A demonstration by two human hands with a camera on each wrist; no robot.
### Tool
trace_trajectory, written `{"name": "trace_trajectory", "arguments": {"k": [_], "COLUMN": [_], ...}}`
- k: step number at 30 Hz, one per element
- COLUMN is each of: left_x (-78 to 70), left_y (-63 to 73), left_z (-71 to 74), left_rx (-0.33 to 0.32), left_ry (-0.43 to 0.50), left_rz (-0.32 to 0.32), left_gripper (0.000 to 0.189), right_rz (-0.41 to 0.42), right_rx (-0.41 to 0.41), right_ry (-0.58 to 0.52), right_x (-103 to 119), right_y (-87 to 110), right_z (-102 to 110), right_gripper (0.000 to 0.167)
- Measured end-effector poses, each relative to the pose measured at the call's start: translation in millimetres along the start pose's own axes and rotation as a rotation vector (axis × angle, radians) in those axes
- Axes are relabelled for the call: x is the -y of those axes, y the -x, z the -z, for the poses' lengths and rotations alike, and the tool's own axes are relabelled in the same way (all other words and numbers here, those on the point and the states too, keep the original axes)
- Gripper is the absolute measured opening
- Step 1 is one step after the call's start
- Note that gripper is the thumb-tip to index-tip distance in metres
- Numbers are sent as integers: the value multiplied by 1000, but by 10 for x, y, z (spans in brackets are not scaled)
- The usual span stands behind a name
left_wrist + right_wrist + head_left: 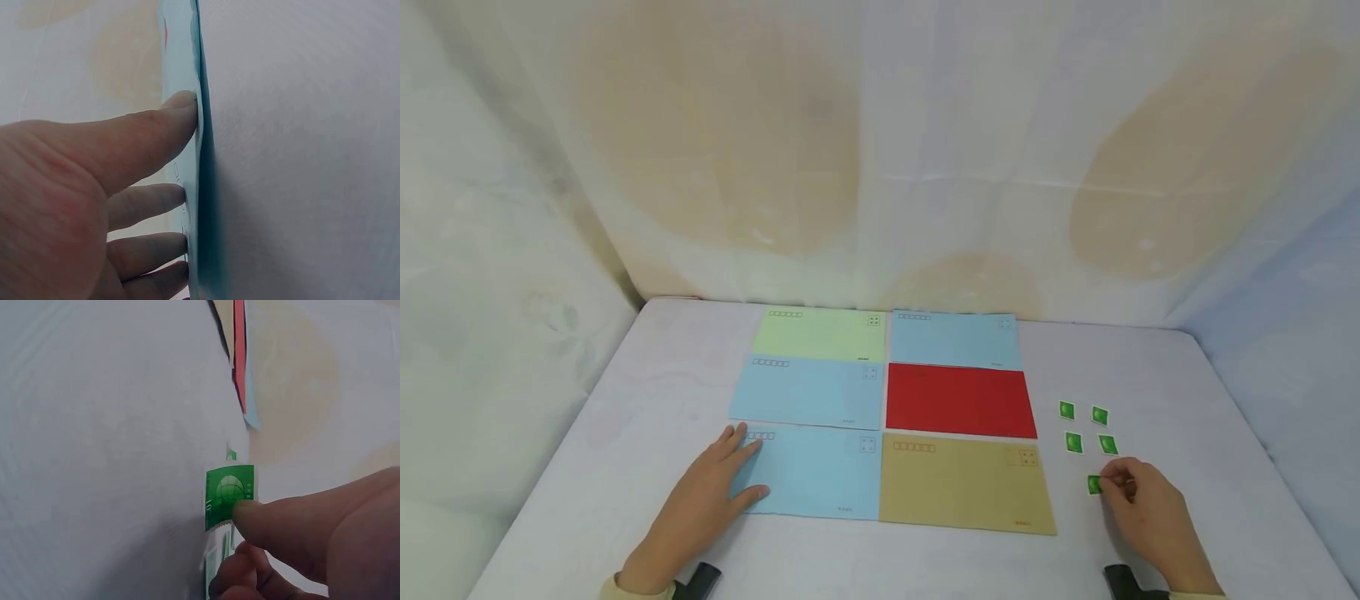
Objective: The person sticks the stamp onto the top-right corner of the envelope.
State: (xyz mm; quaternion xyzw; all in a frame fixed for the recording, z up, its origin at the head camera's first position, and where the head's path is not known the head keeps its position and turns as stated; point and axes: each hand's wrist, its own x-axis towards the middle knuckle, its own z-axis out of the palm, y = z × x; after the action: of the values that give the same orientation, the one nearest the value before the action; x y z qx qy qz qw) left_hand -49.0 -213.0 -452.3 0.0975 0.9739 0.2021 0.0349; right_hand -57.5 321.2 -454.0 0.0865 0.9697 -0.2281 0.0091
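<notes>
My left hand [700,496] rests on the left part of the nearest blue envelope [812,471], fingers spread and thumb along its near side. In the left wrist view the thumb [156,128] and fingertips touch the envelope's face. My right hand [1153,512] pinches a small green postage stamp [219,487] between thumb and fingers, at the right of the envelopes. In the right wrist view the stamp is tilted up, its printed side showing; the thumb covers one corner. Several other green stamps [1074,442] lie just beyond that hand.
Several envelopes lie in two columns: a green one [820,335], a blue one [808,392], another blue one [955,340], a red one [961,402] and a tan one [966,483]. The white-covered table [587,467] meets hanging cloth at the back and sides.
</notes>
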Motion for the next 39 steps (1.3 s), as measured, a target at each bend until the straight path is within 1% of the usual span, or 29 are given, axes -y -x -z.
{"name": "trace_trajectory", "arguments": {"k": [6,9,13,17,23,27,33,36,39], "left_x": [-18,-23,-27,-29,-27,-27,-18,-12,-7], "left_y": [-13,-9,-9,-7,-6,1,5,5,4], "left_z": [9,11,12,20,29,30,14,3,-1], "left_rx": [2,2,2,19,33,37,21,18,17], "left_ry": [-5,0,1,7,9,14,10,7,11], "left_rz": [-11,-19,-13,2,15,20,8,4,8], "left_gripper": [68,68,67,67,67,67,68,68,69], "right_rz": [-32,-28,-20,-31,-16,14,131,168,184], "right_rx": [27,25,11,-34,-136,-172,-229,-235,-228], "right_ry": [-11,-13,-19,-33,-51,-69,-96,-108,-117], "right_x": [52,89,141,198,285,356,433,452,477], "right_y": [16,18,4,-13,-26,-32,-36,-48,-63], "right_z": [48,75,102,101,73,53,32,12,-14], "right_gripper": [13,16,19,19,15,13,12,12,12]}}
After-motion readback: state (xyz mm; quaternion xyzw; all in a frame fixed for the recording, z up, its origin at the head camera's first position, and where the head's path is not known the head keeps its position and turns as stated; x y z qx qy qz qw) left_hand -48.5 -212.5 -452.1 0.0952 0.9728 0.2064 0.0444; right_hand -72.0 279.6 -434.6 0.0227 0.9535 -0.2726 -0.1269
